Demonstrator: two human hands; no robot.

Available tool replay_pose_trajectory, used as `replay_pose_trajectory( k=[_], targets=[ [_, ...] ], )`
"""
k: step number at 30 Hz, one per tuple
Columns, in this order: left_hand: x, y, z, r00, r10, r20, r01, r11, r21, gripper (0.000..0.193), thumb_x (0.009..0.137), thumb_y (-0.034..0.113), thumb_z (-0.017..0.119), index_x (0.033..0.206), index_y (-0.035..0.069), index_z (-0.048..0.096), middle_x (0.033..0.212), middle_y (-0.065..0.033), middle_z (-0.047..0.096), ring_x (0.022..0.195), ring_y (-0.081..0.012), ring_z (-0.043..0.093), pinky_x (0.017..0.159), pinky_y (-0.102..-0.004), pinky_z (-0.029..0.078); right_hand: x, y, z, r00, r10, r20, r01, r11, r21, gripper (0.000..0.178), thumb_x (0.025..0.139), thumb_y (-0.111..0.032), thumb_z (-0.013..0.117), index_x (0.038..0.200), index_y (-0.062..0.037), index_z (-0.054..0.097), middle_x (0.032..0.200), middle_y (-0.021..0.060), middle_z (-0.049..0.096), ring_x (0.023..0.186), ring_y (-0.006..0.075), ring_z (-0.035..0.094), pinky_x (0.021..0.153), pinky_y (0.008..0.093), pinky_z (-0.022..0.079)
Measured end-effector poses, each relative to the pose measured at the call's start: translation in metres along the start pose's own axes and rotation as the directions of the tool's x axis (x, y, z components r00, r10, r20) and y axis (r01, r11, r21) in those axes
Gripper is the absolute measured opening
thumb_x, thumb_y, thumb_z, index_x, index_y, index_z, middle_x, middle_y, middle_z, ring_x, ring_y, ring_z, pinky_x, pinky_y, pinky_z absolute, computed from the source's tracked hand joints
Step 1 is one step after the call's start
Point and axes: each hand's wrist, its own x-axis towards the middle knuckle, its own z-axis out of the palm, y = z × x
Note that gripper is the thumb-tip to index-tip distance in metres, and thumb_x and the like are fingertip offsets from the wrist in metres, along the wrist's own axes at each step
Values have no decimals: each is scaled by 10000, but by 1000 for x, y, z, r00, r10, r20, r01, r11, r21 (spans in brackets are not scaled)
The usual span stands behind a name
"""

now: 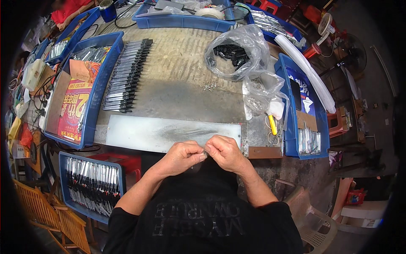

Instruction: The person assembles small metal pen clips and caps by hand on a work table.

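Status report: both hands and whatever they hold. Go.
Left hand and right hand pinched together on a small metal part, too small to identify. Above grey metal plate. Nothing in the way.

The bins [98,91] are looking bright blue. The bench [177,63] is showing grey and brown. The plate [169,133] is shining silver-grey. The stool [122,163] is glowing red, and the scissors [272,126] are showing yellow.

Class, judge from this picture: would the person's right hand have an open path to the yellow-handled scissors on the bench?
Probably yes. The yellow-handled scissors lie uncovered just right of the right hand, with bare bench between. But that hand and the left hand are pinching a small part together.
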Motion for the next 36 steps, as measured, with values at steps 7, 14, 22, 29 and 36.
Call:
replay_pose_trajectory(
  k=[7,14,22,29,36],
  targets=[
    [11,-1,17,980,-69,-188,99,983,154,144,811,68,584,917,-18,540,737,-96,552,630,-150,542,577,-268,441,3,2,19,928,145,-342,-148,989,18,170,827,-99,563,714,20,519,612,106,522,532,190,488,487,305,388],
    [25,-6,15,819,497,-286,-163,680,715,106,746,36,594,833,10,541,603,-89,488,519,-249,530,454,-340,415,14,1,24,840,339,-423,-276,939,203,185,841,-107,548,705,16,527,579,119,538,505,217,497,471,318,393],
    [37,-27,-8,828,501,-252,-72,540,839,100,759,102,572,719,57,492,572,-53,466,496,-199,536,432,-317,438,57,44,-14,938,270,-216,-297,950,-99,200,814,-192,552,739,-6,552,650,161,571,585,319,551,527,388,411],
    [38,-32,-9,840,473,-266,-63,572,818,121,752,90,593,714,52,484,551,-68,443,480,-219,519,422,-334,415,161,127,-93,934,-81,-349,-124,840,-528,179,763,-124,587,909,-21,576,831,173,575,793,340,560,691,412,444],
    [37,-35,-10,852,454,-261,-56,575,816,126,742,98,598,727,56,479,559,-61,438,484,-208,518,427,-325,416,195,180,-85,952,107,-287,-284,657,-698,251,747,-154,614,950,-11,574,891,174,573,821,333,568,726,409,455]
  ],
)
